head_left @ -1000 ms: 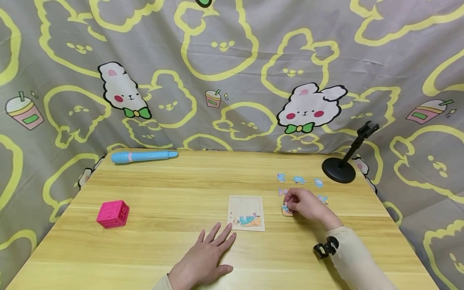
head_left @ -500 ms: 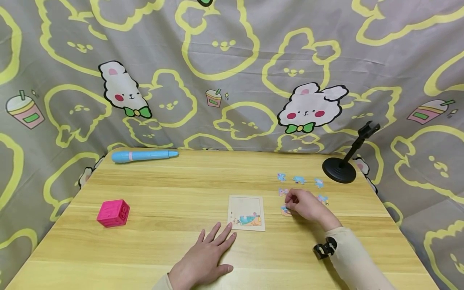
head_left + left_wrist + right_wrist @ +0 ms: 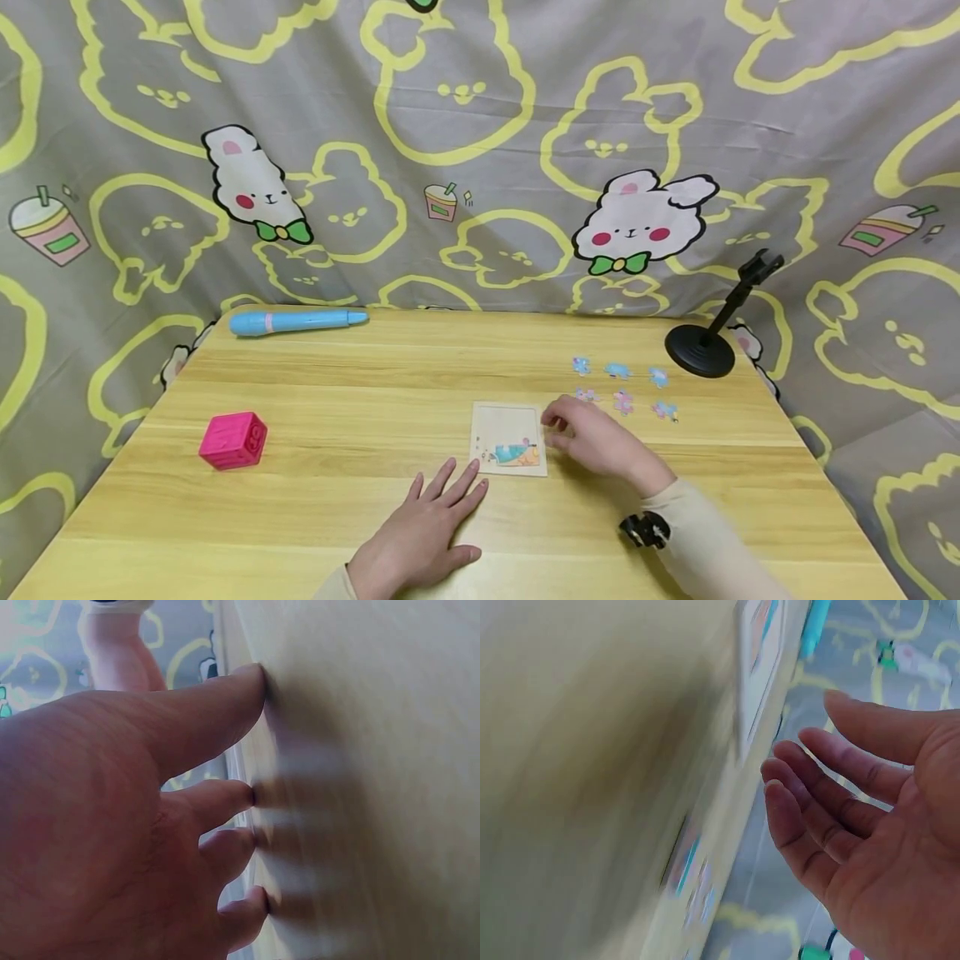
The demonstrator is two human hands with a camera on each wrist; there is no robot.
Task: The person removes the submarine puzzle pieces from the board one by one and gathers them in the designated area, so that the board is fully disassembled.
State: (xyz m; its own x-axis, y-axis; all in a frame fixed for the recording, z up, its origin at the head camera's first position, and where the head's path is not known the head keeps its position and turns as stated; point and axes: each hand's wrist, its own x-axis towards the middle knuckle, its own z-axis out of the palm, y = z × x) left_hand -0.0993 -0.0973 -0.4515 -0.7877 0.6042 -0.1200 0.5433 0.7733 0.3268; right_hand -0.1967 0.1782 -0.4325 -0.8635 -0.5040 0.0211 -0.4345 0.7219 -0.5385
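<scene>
A square wooden puzzle board [image 3: 510, 417] lies mid-table, with a teal and orange picture section [image 3: 516, 454] along its lower part. My left hand [image 3: 420, 529] is spread on the table, and one fingertip reaches the board's near left corner. Just off the board's right edge, my right hand [image 3: 596, 437] hovers with loosely bent fingers. The right wrist view shows nothing in that hand [image 3: 877, 802]; its thumb stands apart from the fingers. Below it in that view, a blurred puzzle piece [image 3: 680, 859] lies on the table; in the head view the hand hides that spot.
Several blue and pink puzzle pieces [image 3: 622, 402] lie in two rows beyond the right hand. A black stand [image 3: 701, 350] stands at the back right. There is a blue toy microphone [image 3: 298, 322] at the back left and a pink block [image 3: 234, 440] on the left.
My right hand has let go of the puzzle piece on the right and moved left toward the board. My left hand has stayed in place.
</scene>
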